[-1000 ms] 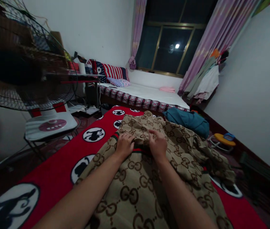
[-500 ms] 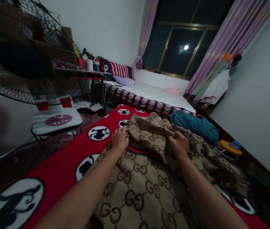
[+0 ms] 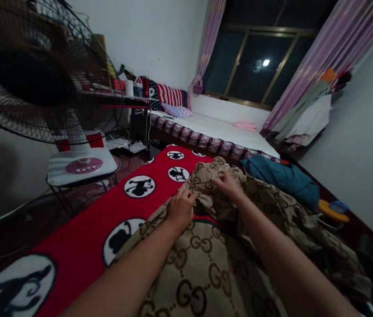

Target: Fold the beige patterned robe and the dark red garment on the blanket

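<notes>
A tan blanket (image 3: 213, 268) with a brown interlocking-letter pattern and a red and green stripe lies rumpled over a red blanket (image 3: 84, 237) printed with black-and-white monkey discs. My left hand (image 3: 181, 209) is closed, pinching the tan blanket's left edge next to the stripe. My right hand (image 3: 228, 184) reaches farther forward, its fingers curled into the bunched far fold of the same blanket. Both forearms stretch over the cloth from the bottom of the view.
A standing fan (image 3: 38, 75) with a white control base (image 3: 81, 165) is close at the left. A teal bundle (image 3: 282, 178) lies at the right. Beyond stand another bed (image 3: 219, 132), a dark window, purple curtains and hanging clothes (image 3: 308, 119).
My right hand has moved from the blanket's right part forward and left to the far fold. My left hand has shifted slightly right along the edge. The view has panned a little.
</notes>
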`<state>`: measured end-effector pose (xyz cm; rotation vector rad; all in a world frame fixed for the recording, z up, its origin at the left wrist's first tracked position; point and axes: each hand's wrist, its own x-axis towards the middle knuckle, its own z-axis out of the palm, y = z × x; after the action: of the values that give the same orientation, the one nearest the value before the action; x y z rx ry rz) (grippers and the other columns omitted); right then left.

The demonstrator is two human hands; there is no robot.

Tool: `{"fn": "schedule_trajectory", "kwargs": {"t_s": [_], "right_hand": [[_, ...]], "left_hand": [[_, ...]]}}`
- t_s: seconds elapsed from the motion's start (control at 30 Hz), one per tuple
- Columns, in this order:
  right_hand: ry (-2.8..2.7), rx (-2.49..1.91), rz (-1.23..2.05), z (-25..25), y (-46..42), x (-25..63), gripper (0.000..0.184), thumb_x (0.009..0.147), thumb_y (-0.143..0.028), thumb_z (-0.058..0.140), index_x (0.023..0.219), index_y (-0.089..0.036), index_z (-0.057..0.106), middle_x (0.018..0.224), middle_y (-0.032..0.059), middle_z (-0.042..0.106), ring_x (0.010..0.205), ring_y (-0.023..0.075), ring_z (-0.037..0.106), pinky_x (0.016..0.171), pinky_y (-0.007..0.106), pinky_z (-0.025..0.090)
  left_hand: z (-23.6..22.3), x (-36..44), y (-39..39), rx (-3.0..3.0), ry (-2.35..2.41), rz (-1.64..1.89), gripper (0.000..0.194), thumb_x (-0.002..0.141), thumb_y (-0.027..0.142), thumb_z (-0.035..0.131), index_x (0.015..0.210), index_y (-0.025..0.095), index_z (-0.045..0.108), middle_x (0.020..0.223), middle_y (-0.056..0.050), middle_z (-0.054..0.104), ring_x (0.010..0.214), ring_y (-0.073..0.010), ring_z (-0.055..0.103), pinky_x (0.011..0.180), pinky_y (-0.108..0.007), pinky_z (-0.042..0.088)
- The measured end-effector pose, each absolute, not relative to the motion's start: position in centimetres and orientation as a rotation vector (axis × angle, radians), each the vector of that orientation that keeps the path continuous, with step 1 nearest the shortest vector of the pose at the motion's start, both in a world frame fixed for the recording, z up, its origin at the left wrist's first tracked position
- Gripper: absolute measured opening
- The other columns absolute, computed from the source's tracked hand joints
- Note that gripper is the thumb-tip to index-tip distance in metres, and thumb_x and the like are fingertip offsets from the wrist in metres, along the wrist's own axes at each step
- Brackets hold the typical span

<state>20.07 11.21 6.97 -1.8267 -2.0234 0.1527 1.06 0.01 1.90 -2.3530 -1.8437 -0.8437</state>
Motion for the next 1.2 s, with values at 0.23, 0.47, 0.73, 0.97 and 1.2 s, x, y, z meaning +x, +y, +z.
{"fn": "schedule_trajectory", "kwargs": {"t_s": [0.23, 0.47, 0.73, 0.97, 1.2], "right_hand": [[-1.884, -1.595, -0.118, 5.9, 13.2, 16.1, 0.036, 0.085, -0.029, 0.048, 0.117, -0.025, 0.064, 0.098, 0.0045, 0.071, 0.086, 0.0201, 0.064, 0.074, 0.028, 0.044], [-2.159, -2.066, -0.066, 3.2, 13.1, 15.8, 0.035, 0.089, -0.027, 0.045, 0.117, -0.030, 0.065, 0.104, 0.0068, 0.071, 0.094, 0.0210, 0.065, 0.078, 0.030, 0.044], [-2.197, -1.703, -0.263, 5.1, 6.1, 18.5, 0.045, 0.086, -0.040, 0.055, 0.127, -0.022, 0.059, 0.134, 0.0118, 0.052, 0.122, 0.0276, 0.047, 0.102, 0.040, 0.036], [-2.417, -1.255, -0.153, 3.6, -5.4, 19.7, 0.050, 0.090, -0.040, 0.049, 0.136, -0.019, 0.049, 0.146, 0.0122, 0.040, 0.134, 0.0252, 0.037, 0.109, 0.042, 0.032], [-2.839, -1.380, 0.117, 3.4, -10.4, 18.0, 0.053, 0.091, -0.043, 0.046, 0.143, -0.029, 0.042, 0.155, 0.0064, 0.030, 0.142, 0.0318, 0.023, 0.110, 0.056, 0.024]], "left_hand": [[2.1, 1.4, -0.3, -2.386, -1.858, -0.979, 0.045, 0.079, 0.017, 0.054, 0.123, 0.026, 0.057, 0.115, -0.004, 0.061, 0.108, -0.0225, 0.052, 0.087, -0.033, 0.048], [1.6, 1.1, 0.6, -2.476, -1.980, -0.838, 0.046, 0.081, 0.019, 0.054, 0.126, 0.025, 0.059, 0.114, -0.005, 0.066, 0.108, -0.0240, 0.055, 0.088, -0.034, 0.049], [0.9, 0.2, 1.8, -2.508, -1.952, -1.019, 0.044, 0.078, 0.014, 0.055, 0.120, 0.022, 0.064, 0.121, -0.004, 0.065, 0.113, -0.0208, 0.056, 0.101, -0.031, 0.043], [2.1, -1.5, 0.7, -2.536, -1.886, -0.903, 0.053, 0.074, 0.008, 0.055, 0.126, 0.019, 0.059, 0.126, -0.008, 0.058, 0.117, -0.0214, 0.053, 0.101, -0.032, 0.043], [6.6, -7.1, -6.1, -2.364, -2.081, -0.146, 0.054, 0.070, 0.035, 0.065, 0.120, 0.018, 0.056, 0.114, -0.013, 0.062, 0.107, -0.0299, 0.058, 0.087, -0.038, 0.048]]}}
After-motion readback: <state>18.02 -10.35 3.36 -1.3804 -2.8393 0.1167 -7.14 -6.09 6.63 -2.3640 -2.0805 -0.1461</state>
